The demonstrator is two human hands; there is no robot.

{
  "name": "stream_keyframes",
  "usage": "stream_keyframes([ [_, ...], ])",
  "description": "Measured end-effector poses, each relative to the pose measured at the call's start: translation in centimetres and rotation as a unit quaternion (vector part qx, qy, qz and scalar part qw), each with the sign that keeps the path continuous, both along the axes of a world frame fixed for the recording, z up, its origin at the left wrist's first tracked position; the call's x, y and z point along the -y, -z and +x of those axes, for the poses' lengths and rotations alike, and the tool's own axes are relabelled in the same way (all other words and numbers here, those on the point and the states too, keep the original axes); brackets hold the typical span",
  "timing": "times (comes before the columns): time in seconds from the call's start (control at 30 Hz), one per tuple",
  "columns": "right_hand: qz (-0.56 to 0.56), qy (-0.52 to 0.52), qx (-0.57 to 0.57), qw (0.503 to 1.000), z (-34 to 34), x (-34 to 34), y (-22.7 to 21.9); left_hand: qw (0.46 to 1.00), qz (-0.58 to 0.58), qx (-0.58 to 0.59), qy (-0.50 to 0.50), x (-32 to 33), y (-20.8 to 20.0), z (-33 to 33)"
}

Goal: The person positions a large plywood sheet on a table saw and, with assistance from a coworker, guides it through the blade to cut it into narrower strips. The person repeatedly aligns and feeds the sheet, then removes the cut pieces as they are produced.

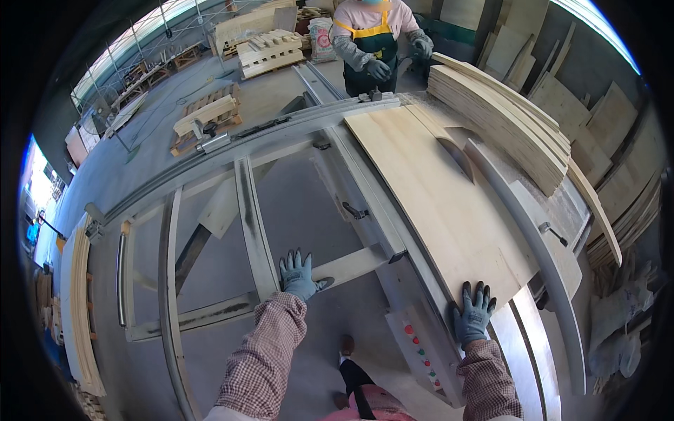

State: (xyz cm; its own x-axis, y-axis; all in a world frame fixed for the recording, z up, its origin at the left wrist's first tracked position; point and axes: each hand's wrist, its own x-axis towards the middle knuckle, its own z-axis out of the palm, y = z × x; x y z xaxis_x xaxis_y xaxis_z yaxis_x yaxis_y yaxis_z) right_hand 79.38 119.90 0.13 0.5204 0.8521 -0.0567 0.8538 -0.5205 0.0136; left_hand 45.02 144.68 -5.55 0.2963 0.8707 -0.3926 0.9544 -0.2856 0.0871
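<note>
Gloves are worn on both hands, grey-blue, with checked sleeves coming in from the lower edge. The left hand [298, 275] is laid flat on the grey metal frame [254, 224] of the saw table, palm down, fingers spread apart and clamped on nothing, just where a crossbar [349, 265] meets the upright rail. The right hand [474, 313] is pressed on the near edge of the plywood sheet [435, 196], fingers splayed over the top face, thumb side toward the frame; nothing is gripped, the sheet is only held down. The sheet is seen lying flat on the table, running away from the person toward the far end, with the saw blade [456, 158] standing up through a slot near its right side. Beside the blade a long grey fence [540, 231] is curved by the lens along the sheet's right edge. A stack [502, 119] of cut plywood strips is piled beyond the fence, well apart from the hands. Below the right hand a control panel [421, 351] with coloured buttons is fixed to the table's side. At the far end of the table a second person [372, 35] is stood in a yellow-strapped apron and grey gloves, hands held near the sheet's far edge. Pallets [270, 50] are scattered on the concrete floor behind.
</note>
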Motion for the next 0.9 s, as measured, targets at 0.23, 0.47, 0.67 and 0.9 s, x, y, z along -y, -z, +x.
stream_keyframes([
  [0.23, -0.003, -0.004, -0.010, 1.000, -0.7, 0.4, -0.1, 1.000, 0.020, 0.003, 0.008, 0.2, 1.2, -1.0],
  [0.47, -0.012, 0.004, -0.026, 1.000, -1.4, 1.1, -1.0, 0.998, 0.050, 0.011, -0.029, 2.0, 1.9, -1.3],
  [0.67, 0.027, 0.000, -0.009, 1.000, -1.2, 0.8, 0.0, 0.994, 0.094, 0.018, -0.053, 2.5, 2.8, -1.6],
  [0.9, 0.014, 0.004, -0.006, 1.000, -1.2, 1.0, 0.3, 0.996, 0.060, 0.009, -0.064, 2.5, 3.0, -1.7],
])
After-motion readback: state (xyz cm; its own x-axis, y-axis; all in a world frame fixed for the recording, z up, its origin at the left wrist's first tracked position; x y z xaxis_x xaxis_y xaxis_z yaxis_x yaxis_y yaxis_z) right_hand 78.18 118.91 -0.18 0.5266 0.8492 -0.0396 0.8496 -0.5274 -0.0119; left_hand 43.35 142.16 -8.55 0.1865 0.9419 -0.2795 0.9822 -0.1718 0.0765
